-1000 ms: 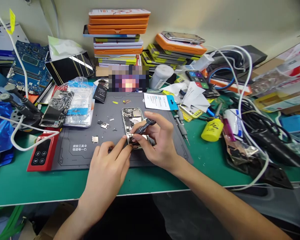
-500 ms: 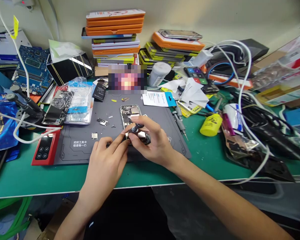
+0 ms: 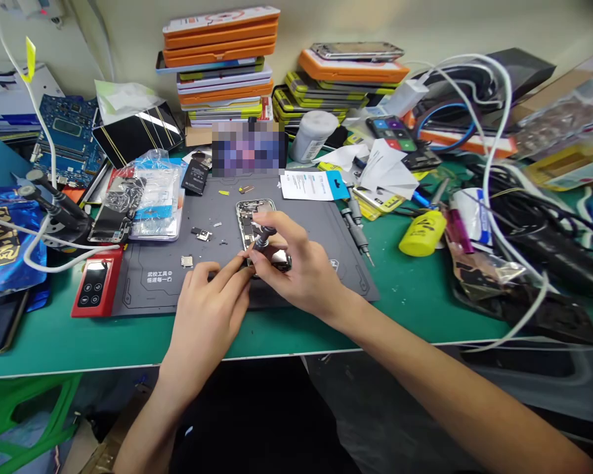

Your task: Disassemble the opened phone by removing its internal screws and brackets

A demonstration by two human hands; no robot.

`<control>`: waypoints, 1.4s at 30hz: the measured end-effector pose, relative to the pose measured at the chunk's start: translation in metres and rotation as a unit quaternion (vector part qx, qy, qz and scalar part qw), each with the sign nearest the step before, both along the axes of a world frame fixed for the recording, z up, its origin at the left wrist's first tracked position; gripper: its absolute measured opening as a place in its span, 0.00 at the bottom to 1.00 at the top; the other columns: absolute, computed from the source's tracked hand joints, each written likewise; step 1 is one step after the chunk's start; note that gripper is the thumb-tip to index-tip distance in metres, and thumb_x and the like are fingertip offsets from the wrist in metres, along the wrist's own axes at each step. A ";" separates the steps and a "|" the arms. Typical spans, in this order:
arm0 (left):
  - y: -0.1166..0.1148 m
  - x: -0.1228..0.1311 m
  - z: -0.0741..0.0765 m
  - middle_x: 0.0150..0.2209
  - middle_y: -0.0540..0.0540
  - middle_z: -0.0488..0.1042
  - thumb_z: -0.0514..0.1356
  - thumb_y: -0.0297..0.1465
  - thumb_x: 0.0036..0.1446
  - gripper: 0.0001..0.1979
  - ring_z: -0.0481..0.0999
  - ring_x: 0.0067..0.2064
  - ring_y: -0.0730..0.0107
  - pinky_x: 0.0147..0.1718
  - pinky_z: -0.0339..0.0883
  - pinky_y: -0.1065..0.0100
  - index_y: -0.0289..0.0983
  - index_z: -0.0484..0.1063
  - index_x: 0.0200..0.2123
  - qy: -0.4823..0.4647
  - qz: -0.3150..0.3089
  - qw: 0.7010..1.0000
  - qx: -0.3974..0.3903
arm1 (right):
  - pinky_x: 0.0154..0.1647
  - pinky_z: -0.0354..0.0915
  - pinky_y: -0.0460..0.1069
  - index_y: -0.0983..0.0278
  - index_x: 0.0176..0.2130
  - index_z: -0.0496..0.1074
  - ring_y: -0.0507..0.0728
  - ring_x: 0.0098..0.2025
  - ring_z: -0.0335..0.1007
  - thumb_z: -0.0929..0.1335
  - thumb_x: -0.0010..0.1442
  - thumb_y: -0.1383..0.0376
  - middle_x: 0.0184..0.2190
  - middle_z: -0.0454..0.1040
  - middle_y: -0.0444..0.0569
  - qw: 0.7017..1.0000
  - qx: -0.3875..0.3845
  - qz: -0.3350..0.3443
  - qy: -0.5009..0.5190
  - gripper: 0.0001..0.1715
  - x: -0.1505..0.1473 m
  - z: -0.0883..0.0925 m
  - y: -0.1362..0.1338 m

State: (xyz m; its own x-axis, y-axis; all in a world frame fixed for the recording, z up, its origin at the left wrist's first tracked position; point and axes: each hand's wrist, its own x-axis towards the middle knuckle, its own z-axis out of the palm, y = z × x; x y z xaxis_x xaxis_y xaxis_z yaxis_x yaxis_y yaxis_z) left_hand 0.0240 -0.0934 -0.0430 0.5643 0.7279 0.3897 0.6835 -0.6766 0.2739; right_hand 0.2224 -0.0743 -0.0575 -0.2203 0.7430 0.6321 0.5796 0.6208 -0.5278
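An opened smartphone (image 3: 248,228) with its inner parts bare lies on the grey work mat (image 3: 153,296). My right hand (image 3: 296,263) pinches a small dark-handled screwdriver (image 3: 263,239) over the phone's lower half, thumb on one side and index finger curled near its top. The screwdriver stands nearly upright; its tip is hidden by fingers. My left hand (image 3: 215,296) is closed at the phone's lower left edge, its fingertips beside the screwdriver's lower end. Left of the phone lie a small metal-and-black part (image 3: 202,234) and a silvery square piece (image 3: 186,261).
A red device with buttons (image 3: 96,283) sits at the mat's left edge. Grey screwdrivers (image 3: 358,237) lie along its right side. A yellow bottle (image 3: 422,232) and tangled cables (image 3: 538,224) are farther right. Stacked orange cases (image 3: 220,46) stand at the back.
The screwdriver has gone from tilted to nearly upright in my right hand. My left hand keeps its place at the phone's edge. The camera view has shifted slightly.
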 end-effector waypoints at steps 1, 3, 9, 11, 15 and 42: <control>0.000 0.000 0.000 0.65 0.47 0.78 0.58 0.28 0.76 0.15 0.71 0.49 0.54 0.50 0.73 0.52 0.38 0.77 0.60 -0.003 0.001 1.000 0.000 | 0.37 0.82 0.54 0.48 0.72 0.50 0.55 0.37 0.84 0.65 0.71 0.71 0.62 0.78 0.51 1.000 0.000 0.006 0.000 0.38 0.000 0.000 -0.001; 0.001 -0.001 -0.001 0.65 0.48 0.78 0.58 0.28 0.76 0.14 0.71 0.49 0.54 0.50 0.73 0.52 0.37 0.77 0.60 -0.008 0.001 1.000 0.000 | 0.38 0.83 0.54 0.48 0.73 0.48 0.56 0.40 0.85 0.65 0.71 0.72 0.63 0.77 0.52 1.000 0.014 0.016 0.000 0.40 0.001 -0.001 -0.001; 0.000 -0.002 -0.002 0.64 0.48 0.79 0.59 0.28 0.75 0.14 0.72 0.50 0.54 0.51 0.73 0.51 0.37 0.77 0.59 -0.008 -0.004 1.000 0.004 | 0.41 0.83 0.54 0.52 0.73 0.53 0.58 0.47 0.84 0.63 0.71 0.73 0.59 0.79 0.53 0.998 0.063 0.031 0.001 0.38 0.003 -0.002 0.000; -0.001 -0.001 -0.002 0.63 0.48 0.79 0.59 0.28 0.75 0.13 0.73 0.50 0.54 0.52 0.73 0.52 0.37 0.77 0.59 -0.022 -0.003 1.000 0.001 | 0.38 0.82 0.54 0.53 0.75 0.50 0.57 0.41 0.82 0.64 0.71 0.72 0.61 0.78 0.55 0.998 0.061 0.032 0.002 0.40 0.003 -0.002 -0.001; 0.000 0.000 0.000 0.59 0.48 0.82 0.58 0.26 0.76 0.12 0.74 0.50 0.58 0.54 0.74 0.54 0.38 0.77 0.57 -0.072 0.001 0.997 -0.023 | 0.36 0.80 0.53 0.52 0.76 0.48 0.53 0.35 0.79 0.62 0.73 0.72 0.63 0.76 0.55 0.998 0.057 0.030 0.006 0.40 0.003 -0.001 -0.002; 0.000 -0.004 -0.001 0.49 0.51 0.85 0.62 0.30 0.75 0.03 0.79 0.49 0.63 0.52 0.71 0.60 0.41 0.76 0.48 -0.122 0.022 0.991 -0.047 | 0.44 0.86 0.52 0.50 0.74 0.53 0.55 0.51 0.82 0.66 0.75 0.71 0.61 0.73 0.55 0.974 0.016 0.160 0.158 0.36 0.002 -0.003 -0.006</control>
